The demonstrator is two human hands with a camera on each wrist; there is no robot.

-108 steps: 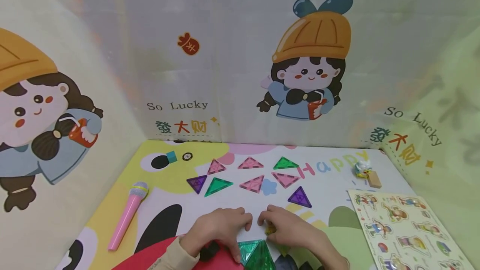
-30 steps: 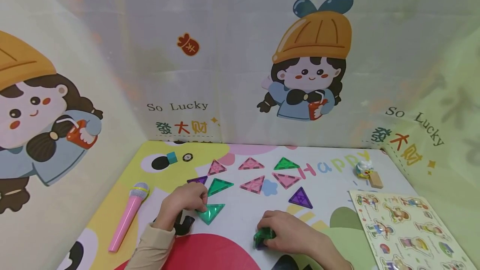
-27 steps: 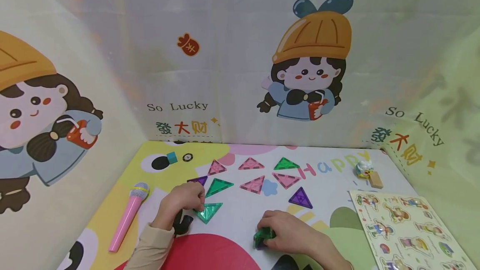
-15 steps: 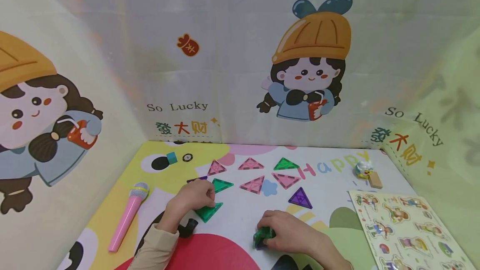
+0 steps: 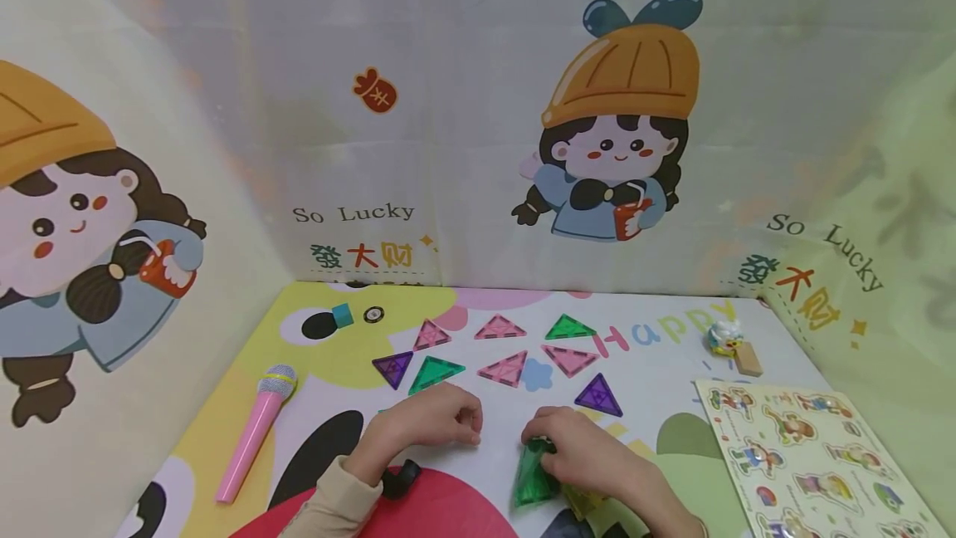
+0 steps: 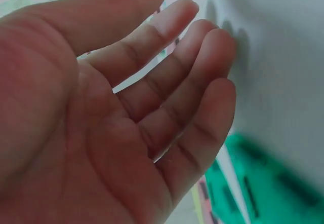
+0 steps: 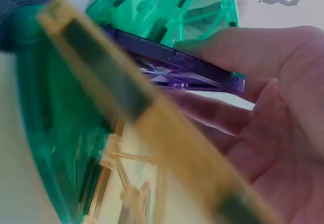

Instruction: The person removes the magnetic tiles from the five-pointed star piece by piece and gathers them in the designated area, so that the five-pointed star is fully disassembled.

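Note:
My left hand (image 5: 448,422) hovers low over the mat (image 5: 478,447), empty, its fingers loosely curled; in the left wrist view the palm (image 6: 101,133) is bare and relaxed, with a green tile (image 6: 263,183) blurred beneath it. My right hand (image 5: 571,448) grips a small stack of magnetic triangle tiles tilted on edge: a green one (image 5: 534,478) in front and a yellow one (image 5: 584,501) behind. The right wrist view shows green (image 7: 167,11), purple (image 7: 187,67) and yellow (image 7: 152,133) tiles against the fingers (image 7: 263,46). Several pink, green and purple triangles lie flat farther back, such as a green one (image 5: 435,372) and a purple one (image 5: 597,393).
A pink toy microphone (image 5: 257,430) lies at the left. A picture puzzle board (image 5: 807,455) covers the right corner, with a small duck toy (image 5: 723,337) and a wooden block (image 5: 744,358) behind it. A teal cube (image 5: 342,313) sits far left. Printed fabric walls enclose the mat.
My left hand let go of the green triangle at the left and moved right toward the centre. My right hand tipped its tile stack upright and shifted slightly forward.

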